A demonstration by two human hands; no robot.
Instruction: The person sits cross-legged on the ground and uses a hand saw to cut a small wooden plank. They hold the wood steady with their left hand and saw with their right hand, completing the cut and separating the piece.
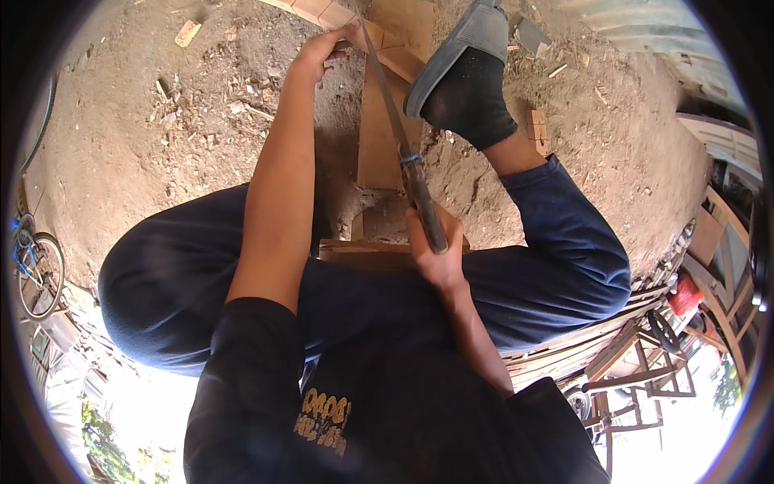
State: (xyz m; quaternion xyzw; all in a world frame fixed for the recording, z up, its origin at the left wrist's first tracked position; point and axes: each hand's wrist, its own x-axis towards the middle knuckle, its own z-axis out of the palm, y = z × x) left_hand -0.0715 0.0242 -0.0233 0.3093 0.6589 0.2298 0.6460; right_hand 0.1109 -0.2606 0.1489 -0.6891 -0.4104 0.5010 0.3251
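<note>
My right hand [438,246] is closed around the dark wooden handle of a long, narrow handsaw [389,110], bound with something blue where the blade begins. The blade points away from me, and its teeth are too fine to make out. Its far end lies across a light wooden strip [318,11] with several crosswise lines. At the far side, my left hand [324,50] grips this strip just left of the blade. My sandalled foot [463,68] sits against the strip's right end. Under the strip a long wooden board [379,153] runs toward me.
Wood chips [188,33] and offcuts litter the dirt floor. A small lined wooden block [537,131] lies by my ankle. Another wooden piece [367,256] lies before my lap. Wooden frames [637,379] stand at the right, a bicycle [39,270] at the far left.
</note>
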